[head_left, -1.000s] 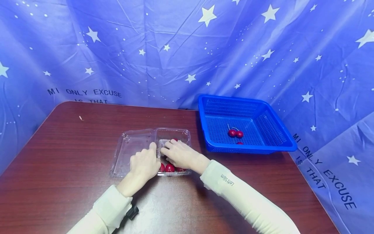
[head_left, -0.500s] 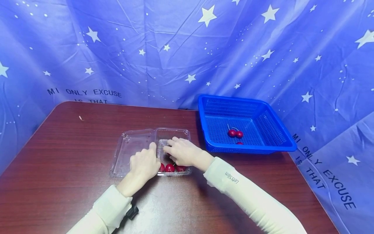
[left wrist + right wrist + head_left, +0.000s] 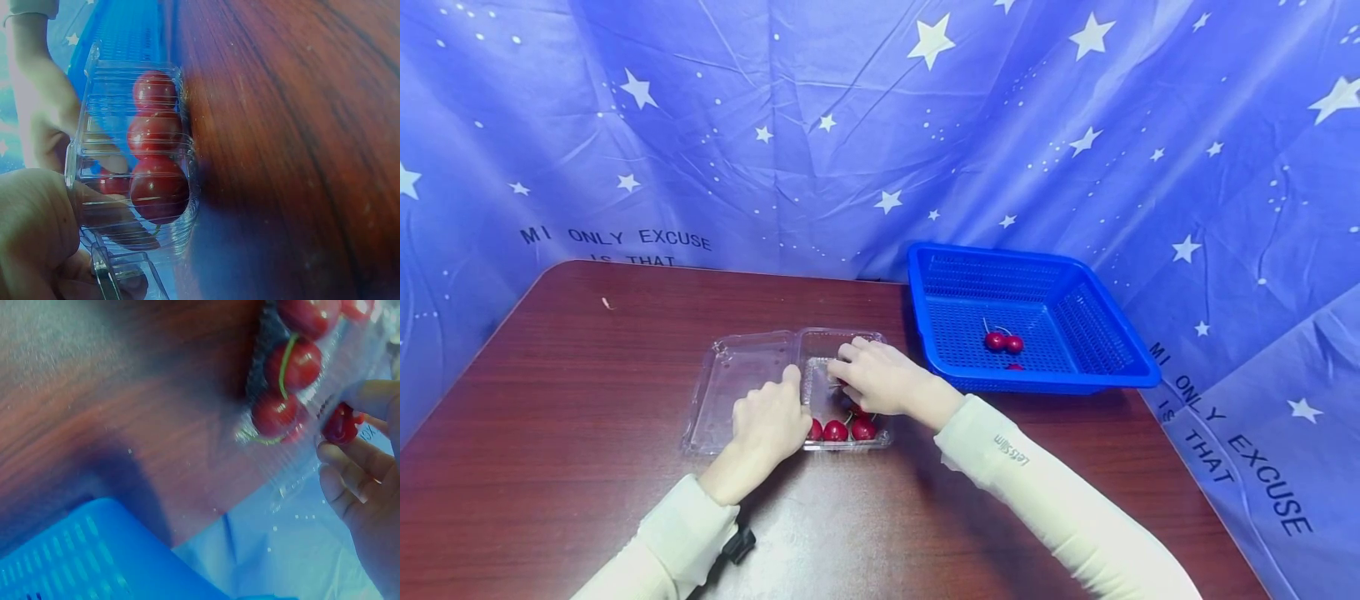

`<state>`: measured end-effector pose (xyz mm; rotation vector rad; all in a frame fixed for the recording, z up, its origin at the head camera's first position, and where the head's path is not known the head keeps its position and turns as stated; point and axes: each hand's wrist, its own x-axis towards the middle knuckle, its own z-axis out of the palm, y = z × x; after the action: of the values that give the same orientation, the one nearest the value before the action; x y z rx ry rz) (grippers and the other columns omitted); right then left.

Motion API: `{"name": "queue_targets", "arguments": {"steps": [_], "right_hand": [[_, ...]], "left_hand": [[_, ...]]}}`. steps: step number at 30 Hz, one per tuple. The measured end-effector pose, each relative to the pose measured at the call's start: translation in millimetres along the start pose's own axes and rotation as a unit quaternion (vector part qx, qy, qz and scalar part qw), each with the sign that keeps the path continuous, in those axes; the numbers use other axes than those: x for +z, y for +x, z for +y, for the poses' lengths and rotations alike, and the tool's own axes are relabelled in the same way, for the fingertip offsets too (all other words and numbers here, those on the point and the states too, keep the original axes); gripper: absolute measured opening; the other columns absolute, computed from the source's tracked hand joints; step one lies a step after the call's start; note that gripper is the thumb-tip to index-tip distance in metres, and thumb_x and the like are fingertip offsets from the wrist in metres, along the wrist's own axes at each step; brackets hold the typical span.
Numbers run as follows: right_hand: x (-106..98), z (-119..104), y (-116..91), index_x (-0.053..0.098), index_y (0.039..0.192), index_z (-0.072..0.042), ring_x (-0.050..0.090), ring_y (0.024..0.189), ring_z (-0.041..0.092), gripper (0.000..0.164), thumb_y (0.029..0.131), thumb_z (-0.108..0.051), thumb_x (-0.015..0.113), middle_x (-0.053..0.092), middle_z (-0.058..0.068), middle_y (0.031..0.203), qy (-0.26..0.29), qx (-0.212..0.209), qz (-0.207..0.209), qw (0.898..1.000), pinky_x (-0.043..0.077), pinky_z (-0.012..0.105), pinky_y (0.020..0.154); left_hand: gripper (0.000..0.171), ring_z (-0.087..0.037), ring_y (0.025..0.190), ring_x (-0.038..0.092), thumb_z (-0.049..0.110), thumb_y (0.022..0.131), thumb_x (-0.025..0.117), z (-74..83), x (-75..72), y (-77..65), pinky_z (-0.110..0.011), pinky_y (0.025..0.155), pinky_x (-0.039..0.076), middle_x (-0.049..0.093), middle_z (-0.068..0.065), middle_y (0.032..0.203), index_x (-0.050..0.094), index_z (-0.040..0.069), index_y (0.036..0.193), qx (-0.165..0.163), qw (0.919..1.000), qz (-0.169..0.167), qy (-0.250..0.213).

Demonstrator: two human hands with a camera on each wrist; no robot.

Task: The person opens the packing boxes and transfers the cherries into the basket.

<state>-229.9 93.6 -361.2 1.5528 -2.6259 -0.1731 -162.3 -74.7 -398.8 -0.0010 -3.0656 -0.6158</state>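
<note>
A clear plastic clamshell box (image 3: 886, 440) lies on the table with its lid (image 3: 741, 392) folded out to the left. My left hand (image 3: 769, 419) grips the box's left wall near the hinge. In the box a row of red cherries (image 3: 835, 430) lies along the near side, one with a green stem. My right hand (image 3: 883, 379) is over the box's right half. Between its thumb and fingertips it pinches a cherry (image 3: 340, 424), clearest in the right wrist view. From the head view, the hand mostly covers that cherry.
A blue plastic basket (image 3: 1037, 381) stands at the back right of the brown table (image 3: 587, 400), with cherries (image 3: 996, 341) on its floor. A small pale scrap (image 3: 607, 304) lies at the back left. A blue star-printed curtain (image 3: 820, 167) hangs behind the table.
My right hand has shifted right and slightly back within the box, uncovering more cherries at its near right corner. My left hand and the box have stayed in place.
</note>
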Motion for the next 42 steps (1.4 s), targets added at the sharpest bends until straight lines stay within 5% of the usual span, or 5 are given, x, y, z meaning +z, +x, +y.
{"name": "queue_targets", "arguments": {"steps": [18,42], "right_hand": [[-35,28,-9,0.07,0.099,-0.011,0.059,0.086,0.026,0.017,0.083,-0.011,0.07,0.068,0.008,0.092,0.023,0.038,0.091,0.995,0.053,0.041,0.075],[-59,77,-42,0.068,0.105,-0.006,0.057,0.091,0.033,0.018,0.087,-0.009,0.065,0.069,0.016,0.102,0.054,0.158,0.09,0.982,0.051,0.049,0.08]], "left_hand": [[0.024,-0.045,0.069,0.066,0.018,0.08,0.06,0.4,-0.7,-0.2,-0.054,0.052,0.049,0.07,-0.026,0.077,0.048,0.004,0.095,-0.001,1.0,-0.006,-0.003],[0.024,-0.044,0.066,0.065,0.018,0.08,0.059,0.8,-0.4,-0.6,-0.053,0.051,0.049,0.069,-0.025,0.075,0.048,0.003,0.095,0.002,1.0,-0.003,-0.001]]}}
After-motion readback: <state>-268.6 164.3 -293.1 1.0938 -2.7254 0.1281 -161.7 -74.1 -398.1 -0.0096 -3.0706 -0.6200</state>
